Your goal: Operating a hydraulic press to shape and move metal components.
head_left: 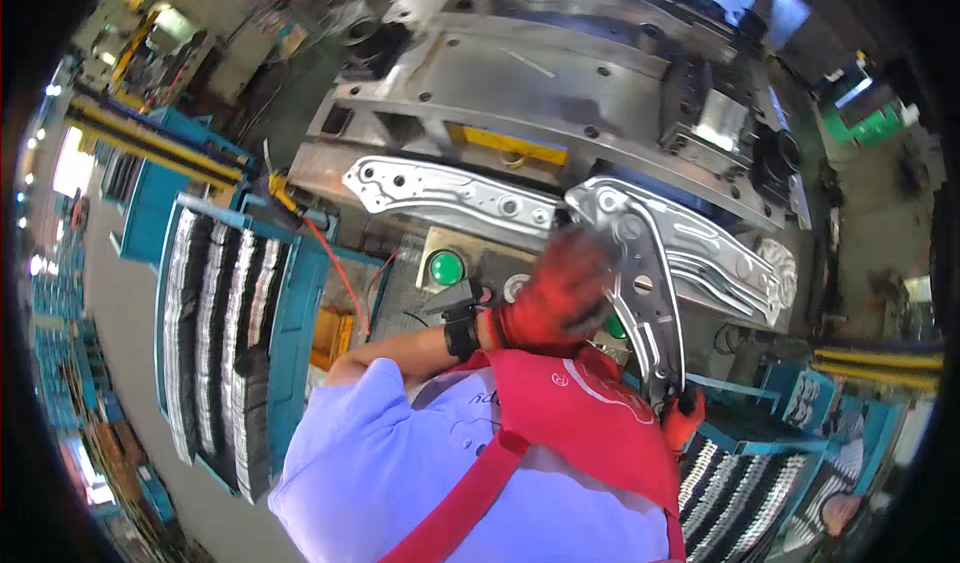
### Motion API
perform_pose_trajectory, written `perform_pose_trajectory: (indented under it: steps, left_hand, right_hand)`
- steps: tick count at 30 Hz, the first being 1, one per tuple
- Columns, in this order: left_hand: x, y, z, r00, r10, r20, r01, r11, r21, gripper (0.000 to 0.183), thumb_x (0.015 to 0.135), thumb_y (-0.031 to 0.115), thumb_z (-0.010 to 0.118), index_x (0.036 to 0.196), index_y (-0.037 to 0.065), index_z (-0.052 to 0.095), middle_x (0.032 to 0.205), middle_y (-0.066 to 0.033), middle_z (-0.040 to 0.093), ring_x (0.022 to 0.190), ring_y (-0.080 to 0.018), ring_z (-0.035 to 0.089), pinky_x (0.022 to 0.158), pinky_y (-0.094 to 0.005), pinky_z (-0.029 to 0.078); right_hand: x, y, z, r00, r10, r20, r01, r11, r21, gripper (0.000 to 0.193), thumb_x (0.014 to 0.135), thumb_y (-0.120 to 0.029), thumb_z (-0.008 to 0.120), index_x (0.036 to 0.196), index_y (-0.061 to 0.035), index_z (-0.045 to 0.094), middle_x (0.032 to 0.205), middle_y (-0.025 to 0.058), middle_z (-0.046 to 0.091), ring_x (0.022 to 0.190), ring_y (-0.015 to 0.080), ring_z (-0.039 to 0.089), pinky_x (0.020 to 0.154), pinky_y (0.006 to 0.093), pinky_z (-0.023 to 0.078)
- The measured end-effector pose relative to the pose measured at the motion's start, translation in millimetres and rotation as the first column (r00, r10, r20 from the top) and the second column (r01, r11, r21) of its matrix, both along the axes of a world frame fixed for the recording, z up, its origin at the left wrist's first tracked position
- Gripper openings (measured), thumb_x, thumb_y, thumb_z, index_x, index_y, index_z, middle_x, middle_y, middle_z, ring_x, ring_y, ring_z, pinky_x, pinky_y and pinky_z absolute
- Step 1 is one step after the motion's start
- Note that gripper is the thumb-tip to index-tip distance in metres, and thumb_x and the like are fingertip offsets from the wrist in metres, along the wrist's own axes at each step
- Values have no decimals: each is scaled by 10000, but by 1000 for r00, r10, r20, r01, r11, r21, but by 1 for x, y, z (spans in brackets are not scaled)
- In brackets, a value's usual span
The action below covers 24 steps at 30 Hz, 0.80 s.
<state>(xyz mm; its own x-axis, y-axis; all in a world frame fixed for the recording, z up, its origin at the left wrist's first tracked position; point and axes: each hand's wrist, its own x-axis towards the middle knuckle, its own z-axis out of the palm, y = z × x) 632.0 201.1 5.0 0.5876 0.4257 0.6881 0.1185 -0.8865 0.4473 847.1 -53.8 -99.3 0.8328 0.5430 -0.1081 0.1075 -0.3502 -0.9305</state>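
Observation:
A curved, stamped metal bracket [660,308] slants across in front of my chest. My right hand [683,421], in a red and black glove, is closed round its lower end. My left hand [565,288], gloved in the same colours, is beside the bracket's upper half; motion smears its fingers, so I cannot tell whether they touch it. Beyond my left hand lies a long silver stamped part [450,191] with several holes. A ribbed stamped part [725,258] lies to the right, partly behind the bracket.
A large steel die [540,63] stands ahead. A green push button [446,268] is left of my left hand. Teal bins of stacked metal parts flank me, one left [283,363] and one right [770,438]. A red cable [340,273] hangs at left. Another person's striped sleeve [825,503] shows lower right.

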Motion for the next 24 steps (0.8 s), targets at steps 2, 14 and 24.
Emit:
perform_pose_trajectory:
  steps: [2, 14, 24]
  left_hand:
    - [-4, -14, 4, 980, -69, -188, 94, 988, 125, 523, 722, 189, 576, 1211, 139, 396, 1206, -154, 419, 1113, -306, 419, 927, -493, 295]
    - [-63, 2, -34, 828, 200, -523, -61, 961, 271, 572, 594, 356, 577, 1097, 99, 488, 977, -100, 486, 905, -264, 480, 813, -434, 371]
    - [-165, 114, -34, 605, 363, -709, -402, 907, 122, 854, 458, 254, 739, 1214, 89, 378, 1157, -135, 426, 1075, -326, 389, 920, -422, 310]
  right_hand:
    - [13, 17, 11, 785, 357, 506, -212, 923, -322, 350, 678, -123, 590, 1008, -15, 545, 873, 164, 589, 799, 282, 574, 708, 336, 440]
    - [-46, 167, 116, 494, 755, 431, -847, 531, 40, 557, 654, -8, 559, 1190, -13, 407, 1155, 151, 481, 1089, 265, 456, 885, 330, 382]
    - [-12, 101, 25, 908, 419, -6, -408, 887, 217, 322, 760, 4, 542, 1079, 23, 501, 973, 95, 585, 895, 152, 536, 816, 266, 395]
